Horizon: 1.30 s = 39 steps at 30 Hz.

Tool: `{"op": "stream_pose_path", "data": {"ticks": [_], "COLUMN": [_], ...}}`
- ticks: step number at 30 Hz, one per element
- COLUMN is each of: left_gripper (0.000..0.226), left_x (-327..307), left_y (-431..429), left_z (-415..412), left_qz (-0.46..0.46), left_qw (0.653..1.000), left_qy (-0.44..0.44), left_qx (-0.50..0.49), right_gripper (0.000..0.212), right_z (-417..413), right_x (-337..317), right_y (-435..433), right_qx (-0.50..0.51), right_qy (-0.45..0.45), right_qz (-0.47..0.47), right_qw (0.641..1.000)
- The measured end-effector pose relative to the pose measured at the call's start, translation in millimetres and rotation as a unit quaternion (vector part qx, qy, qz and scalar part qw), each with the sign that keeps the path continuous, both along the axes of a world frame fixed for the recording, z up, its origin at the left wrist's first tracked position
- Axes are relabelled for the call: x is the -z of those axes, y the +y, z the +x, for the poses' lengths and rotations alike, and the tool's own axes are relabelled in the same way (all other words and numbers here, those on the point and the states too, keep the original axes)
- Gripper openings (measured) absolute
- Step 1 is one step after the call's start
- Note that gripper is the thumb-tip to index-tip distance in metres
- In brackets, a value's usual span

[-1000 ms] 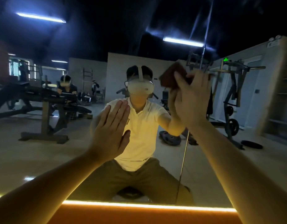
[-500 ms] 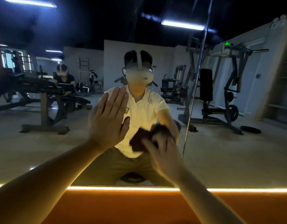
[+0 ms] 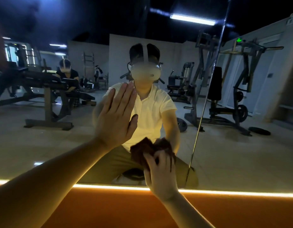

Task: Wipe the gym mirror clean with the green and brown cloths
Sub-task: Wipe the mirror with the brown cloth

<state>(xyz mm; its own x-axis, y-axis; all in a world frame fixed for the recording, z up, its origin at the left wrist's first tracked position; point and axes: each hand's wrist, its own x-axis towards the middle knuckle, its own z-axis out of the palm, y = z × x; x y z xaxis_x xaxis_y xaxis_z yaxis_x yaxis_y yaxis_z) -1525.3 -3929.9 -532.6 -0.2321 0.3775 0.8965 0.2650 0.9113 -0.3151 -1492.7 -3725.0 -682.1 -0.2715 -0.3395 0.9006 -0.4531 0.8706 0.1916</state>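
A long fluorescent tube (image 3: pixel 192 20) is glowing cold white under a black ceiling (image 3: pixel 93 17), and smaller tubes (image 3: pixel 58 45) are shining farther back on the left. A pale partition wall (image 3: pixel 119 60) is standing in the middle distance, with a ladder-like rack (image 3: pixel 88 63) leaning beside it. The smooth, light floor (image 3: pixel 35 145) is picking up dull reflections. A dark weight bench (image 3: pixel 47 99) is standing on the left, where a seated person in a dark top (image 3: pixel 66 71) is bending over it. On the right a plate-loaded machine (image 3: pixel 241 89) is rising beneath a small green sign (image 3: pixel 239 40), and a weight plate (image 3: pixel 259 130) is lying flat on the floor nearby. Low in the foreground a warm LED strip (image 3: pixel 224 192) is burning along the top of an orange ledge (image 3: pixel 117 209).
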Motion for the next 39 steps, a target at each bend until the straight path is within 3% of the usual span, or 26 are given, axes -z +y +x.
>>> {"op": "stream_pose_path", "data": {"ticks": [3,4,6,9,12,14,17,19,21,23,25,28,31,33,36,38,39], "left_gripper": [0.072,0.071,0.071,0.071,0.066,0.062,0.062,0.064,0.069,0.073,0.077,0.078,0.077,0.074,0.072,0.07,0.067], "left_x": [-1,-1,-1,-1,-5,-11,-31,-52,-74,-88,-91,-88,-87,-88,-88,-93,-99], "left_y": [1,1,1,0,-9,-27,-68,-92,-104,-107,-106,-107,-109,-109,-116,-124,-125], "left_z": [2,3,4,7,14,22,30,29,21,10,2,-4,-6,-6,0,6,10], "left_qz": [0.0,0.001,0.003,0.006,-0.016,-0.012,0.019,0.018,0.016,0.027,0.036,0.029,0.028,0.027,0.011,-0.002,0.001], "left_qw": [1.0,1.0,1.0,1.0,0.998,0.995,0.997,0.999,1.0,0.999,0.999,0.999,0.999,0.999,0.998,0.998,0.998], "left_qy": [-0.009,-0.004,-0.003,-0.008,-0.015,-0.024,-0.011,0.006,0.013,0.015,0.013,0.026,0.037,0.036,0.033,0.032,0.038], "left_qx": [0.006,0.009,0.012,0.02,0.066,0.094,0.069,0.031,-0.002,-0.02,-0.035,-0.037,-0.025,-0.01,0.043,0.057,0.058], "right_gripper": [0.035,0.029,0.028,0.043,0.046,0.047,0.048,0.051,0.05,0.026,0.008,0.046,0.054,0.057,0.07,0.045,0.025], "right_z": [-2,-6,-16,-23,-23,-17,-7,-9,-10,-15,-20,-27,-30,-25,-17,-12,-13], "right_x": [-22,-46,-113,-222,-235,-178,-85,-76,-112,-176,-252,-333,-329,-282,-219,-233,-253], "right_y": [15,18,19,2,-29,-55,-69,-60,-55,-53,-50,-54,-91,-117,-113,-94,-83], "right_qx": [-0.023,-0.023,0.004,0.019,0.009,0.015,-0.032,-0.059,-0.061,-0.07,-0.029,0.037,0.03,0.001,-0.015,-0.003,-0.012], "right_qy": [0.077,0.109,0.143,0.136,0.131,0.095,0.06,0.038,0.016,0.028,0.125,0.184,0.158,0.115,0.1,0.102,0.076], "right_qz": [0.126,0.123,0.025,-0.149,-0.208,-0.155,0.011,0.163,0.23,0.173,0.097,-0.076,-0.223,-0.144,0.107,0.23,0.239], "right_qw": [0.989,0.986,0.989,0.979,0.969,0.983,0.998,0.984,0.971,0.982,0.987,0.979,0.961,0.983,0.989,0.968,0.968]}}
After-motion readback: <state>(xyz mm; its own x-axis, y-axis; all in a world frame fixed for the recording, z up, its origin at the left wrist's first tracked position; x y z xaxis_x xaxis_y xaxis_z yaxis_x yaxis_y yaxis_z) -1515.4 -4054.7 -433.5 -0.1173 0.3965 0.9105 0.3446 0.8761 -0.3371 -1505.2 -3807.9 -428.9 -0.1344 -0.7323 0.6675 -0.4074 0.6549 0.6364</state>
